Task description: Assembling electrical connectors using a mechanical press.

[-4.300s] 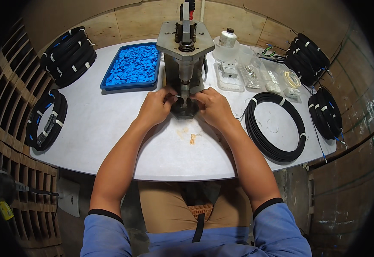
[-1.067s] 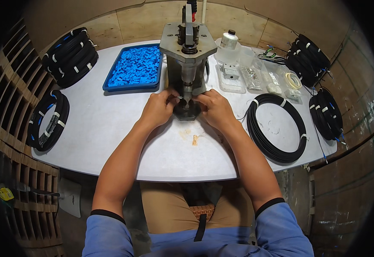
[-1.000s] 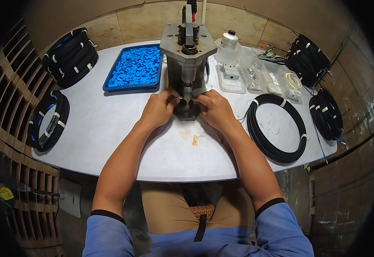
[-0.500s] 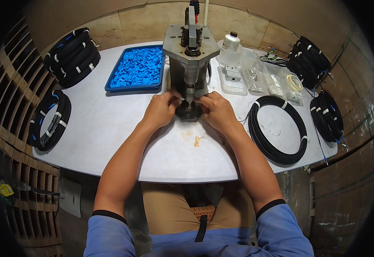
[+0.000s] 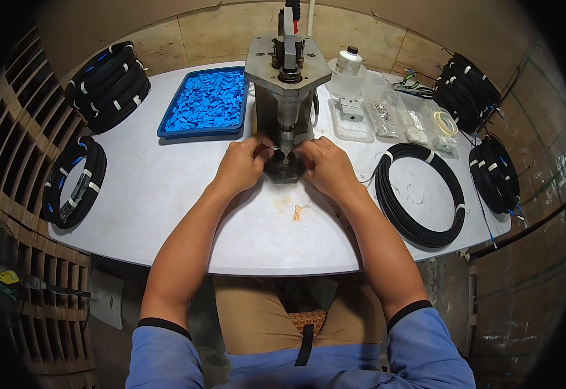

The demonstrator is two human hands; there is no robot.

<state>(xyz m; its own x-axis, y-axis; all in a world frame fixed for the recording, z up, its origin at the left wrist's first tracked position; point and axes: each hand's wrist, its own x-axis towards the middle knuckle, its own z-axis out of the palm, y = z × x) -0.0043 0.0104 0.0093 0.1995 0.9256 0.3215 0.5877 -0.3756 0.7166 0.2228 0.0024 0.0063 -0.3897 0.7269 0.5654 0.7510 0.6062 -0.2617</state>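
At the table's far side, I find the metal press [image 5: 288,111] between left hand [image 5: 242,163] and right hand [image 5: 328,165], fingers bent; any pinched item I cannot tell.

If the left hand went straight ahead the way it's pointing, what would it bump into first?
Probably the metal press, just ahead of the left hand. Which part it would touch is hard to tell, because depth is unclear there.

The left hand [image 5: 241,163] pinches a pale bit [image 5: 275,148] too small to identify.
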